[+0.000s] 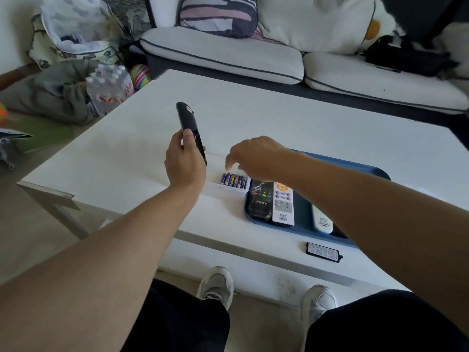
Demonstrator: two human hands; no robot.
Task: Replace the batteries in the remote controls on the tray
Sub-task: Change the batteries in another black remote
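Note:
My left hand (184,163) grips a long black remote (189,123) and holds it upright above the white table. My right hand (256,158) hovers, fingers spread and pointing down, just over a row of blue batteries (233,180) in a small white box (228,191). Whether a finger touches a battery is hidden. A blue tray (304,219) beside the box holds a black remote (261,204), a white remote with coloured buttons (283,204) and another white remote (322,221), partly under my right arm. A black battery cover (323,252) lies by the table's front edge.
The white coffee table (279,118) stretches away toward a white sofa (228,54) with cushions. On the floor at left sit a pack of water bottles (109,87), a grey bag and a striped ball. My knees and shoes show below the table edge.

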